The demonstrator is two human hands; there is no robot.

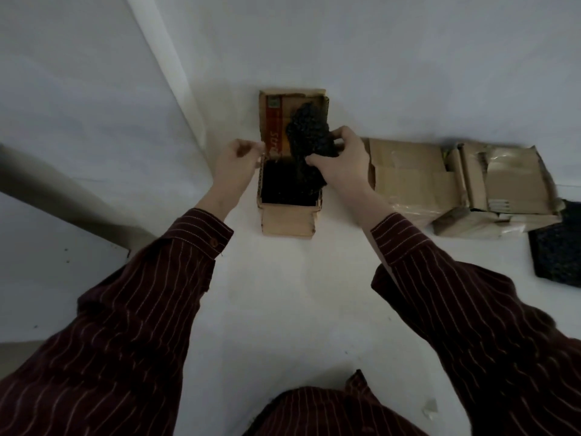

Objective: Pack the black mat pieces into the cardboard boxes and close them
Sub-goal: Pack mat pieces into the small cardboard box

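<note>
A small open cardboard box [287, 223] sits in the middle of the white surface, its lid [272, 121] with a red and orange label standing up at the far side. The inside of the box looks black. My right hand [341, 162] grips a bumpy black mat piece [306, 133] that stands half inside the box at its right side. At the box's left wall, my left hand [237, 166] pinches the upper corner with closed fingers. More black mat pieces [558, 247] lie at the far right edge.
Two more cardboard boxes stand to the right: a closed one [412, 180] beside my right hand and another with loose flaps and tape [500, 190]. A white ledge [163, 64] runs diagonally at the upper left, and the surface drops off on the left.
</note>
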